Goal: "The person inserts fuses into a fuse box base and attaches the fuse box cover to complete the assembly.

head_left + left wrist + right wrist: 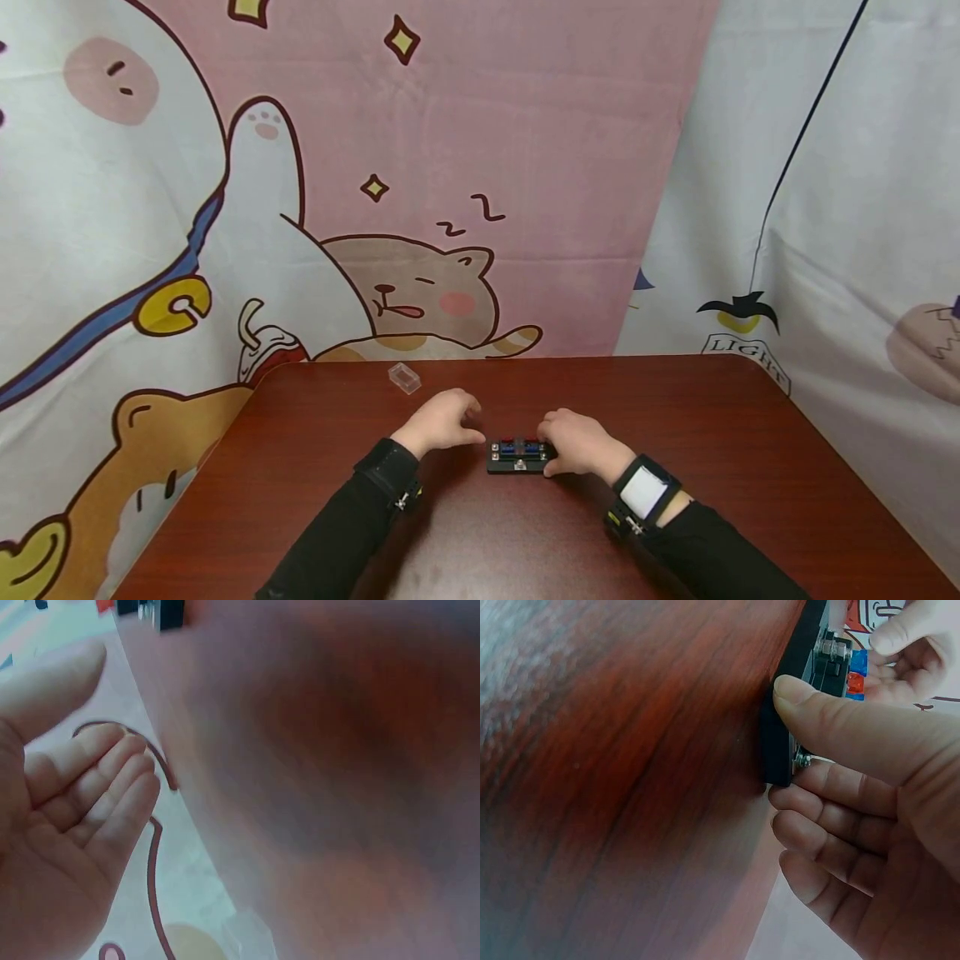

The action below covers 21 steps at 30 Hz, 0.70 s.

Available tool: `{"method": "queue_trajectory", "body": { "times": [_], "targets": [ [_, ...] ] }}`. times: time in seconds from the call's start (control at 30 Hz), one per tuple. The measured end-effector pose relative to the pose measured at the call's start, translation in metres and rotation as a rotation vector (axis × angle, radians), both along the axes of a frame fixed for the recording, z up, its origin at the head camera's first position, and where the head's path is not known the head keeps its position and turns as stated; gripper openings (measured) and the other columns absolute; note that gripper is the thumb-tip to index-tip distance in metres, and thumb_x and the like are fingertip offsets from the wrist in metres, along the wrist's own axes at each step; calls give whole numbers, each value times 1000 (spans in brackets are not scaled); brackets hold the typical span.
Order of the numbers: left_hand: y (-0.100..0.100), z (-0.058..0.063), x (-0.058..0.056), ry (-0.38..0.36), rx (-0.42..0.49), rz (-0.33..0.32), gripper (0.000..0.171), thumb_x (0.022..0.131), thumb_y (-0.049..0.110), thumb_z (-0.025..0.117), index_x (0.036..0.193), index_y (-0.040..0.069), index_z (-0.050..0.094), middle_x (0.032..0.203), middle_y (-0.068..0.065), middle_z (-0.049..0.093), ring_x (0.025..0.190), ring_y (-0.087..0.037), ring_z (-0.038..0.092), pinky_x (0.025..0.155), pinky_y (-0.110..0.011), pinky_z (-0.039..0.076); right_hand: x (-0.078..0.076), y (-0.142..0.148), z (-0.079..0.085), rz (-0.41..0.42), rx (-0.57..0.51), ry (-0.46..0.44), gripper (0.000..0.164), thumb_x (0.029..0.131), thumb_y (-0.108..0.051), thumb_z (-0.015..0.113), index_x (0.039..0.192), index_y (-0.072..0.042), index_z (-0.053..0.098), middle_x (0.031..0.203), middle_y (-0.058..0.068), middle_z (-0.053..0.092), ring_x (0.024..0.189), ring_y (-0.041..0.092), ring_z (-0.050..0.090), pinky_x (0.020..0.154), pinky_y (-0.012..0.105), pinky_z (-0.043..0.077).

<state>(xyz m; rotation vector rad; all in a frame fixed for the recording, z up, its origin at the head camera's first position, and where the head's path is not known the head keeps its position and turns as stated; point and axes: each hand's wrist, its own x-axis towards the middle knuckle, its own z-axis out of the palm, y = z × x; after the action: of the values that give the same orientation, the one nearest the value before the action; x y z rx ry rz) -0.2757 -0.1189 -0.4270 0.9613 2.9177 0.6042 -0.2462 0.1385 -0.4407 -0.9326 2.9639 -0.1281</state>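
Observation:
A small device with a black base, blue and red parts and metal screw terminals lies on the table in front of both hands. My right hand grips its right end; in the right wrist view the thumb presses on the base's edge and the curled fingers lie at its end. Just left of the device is my left hand, holding nothing, with fingers loosely bent and the thumb pointing toward it. Only a corner of the device shows at the top of the left wrist view.
A clear plastic box stands near the table's back edge, beyond the left hand. The brown wooden table reaches back to a cartoon-printed cloth. Black straps with small devices are worn on both wrists.

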Motion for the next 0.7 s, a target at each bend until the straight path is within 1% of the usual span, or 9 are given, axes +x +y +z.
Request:
{"method": "queue_trajectory", "body": {
  "times": [0.1,0.2,0.3,0.4,0.5,0.6,0.7],
  "targets": [
    [-9,4,-8,53,-28,66,39,81,23,83,110,1,70,101,-10,67,92,-24,63,83,-41,51,0,0,0,3,1,2,40,69,-37,90,94,-13,72,86,-4,58,82,14,54,72,35,52],
    [-17,7,-18,124,-106,128,39,81,23,83,111,2,70,103,-10,66,98,-27,62,86,-42,50,0,0,0,20,0,15,39,69,-37,91,92,-13,71,85,-3,58,82,15,54,71,35,51],
    [-25,9,-27,196,-186,173,36,79,21,84,108,4,71,103,-9,66,102,-28,61,87,-42,50,1,1,1,37,2,30,37,69,-36,91,90,-13,70,85,-3,57,83,16,54,70,36,51],
    [-34,9,-36,274,-257,203,32,77,19,86,103,6,71,103,-9,65,102,-29,59,84,-42,51,1,2,2,42,2,32,37,69,-36,91,90,-13,70,85,-4,57,83,16,54,70,35,51],
    [-44,8,-44,352,-318,218,32,74,17,88,99,5,70,103,-10,66,102,-30,59,84,-41,52,1,1,1,37,0,26,37,69,-36,91,91,-13,71,86,-4,57,83,15,54,71,35,51],
    [-53,5,-52,405,-361,231,31,74,14,87,98,4,70,102,-11,66,100,-29,59,84,-40,52,1,1,1,28,-7,19,38,69,-35,91,92,-13,71,86,-4,58,84,15,54,71,35,52],
    [-62,2,-57,439,-390,246,23,77,11,85,94,5,70,98,-10,67,96,-29,59,82,-40,52,1,1,1,18,-6,13,39,69,-36,91,94,-13,72,87,-4,58,85,16,55,72,36,52]
  ]
}}
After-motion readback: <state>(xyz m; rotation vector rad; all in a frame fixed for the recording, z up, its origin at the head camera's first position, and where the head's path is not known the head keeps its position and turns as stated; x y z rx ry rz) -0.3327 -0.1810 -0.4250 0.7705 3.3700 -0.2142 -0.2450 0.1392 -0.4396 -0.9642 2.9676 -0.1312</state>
